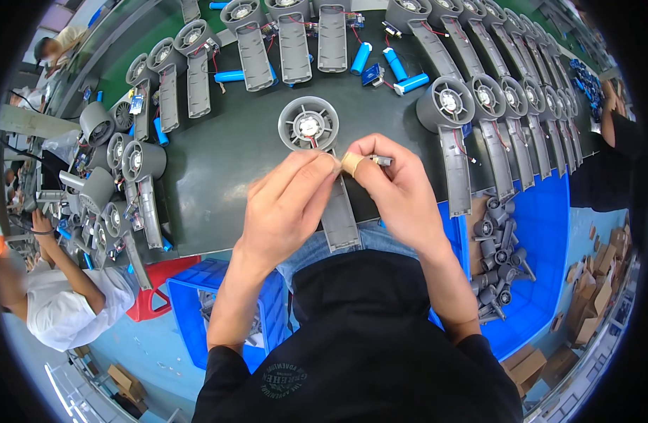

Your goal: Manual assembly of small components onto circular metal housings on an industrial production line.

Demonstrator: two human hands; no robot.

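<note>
A grey handheld fan housing [308, 124] with a round fan head and a long handle shell [339, 222] lies on the dark work table [225, 155] right in front of me. My left hand [289, 201] and my right hand [398, 187] meet above the handle, fingertips pinched together. My right hand holds a small grey metal part [381, 161] between thumb and forefinger; a tan bandage wraps one fingertip. My left fingers touch the same spot, and what they grip is hidden.
Several more grey fan housings [451, 106] lie in rows around the table, with blue cylindrical battery cells [361, 58] and small circuit boards. A blue bin [542, 233] at the right holds grey parts. Another blue crate [190, 310] and a red stool stand lower left. Other people work at the left and right.
</note>
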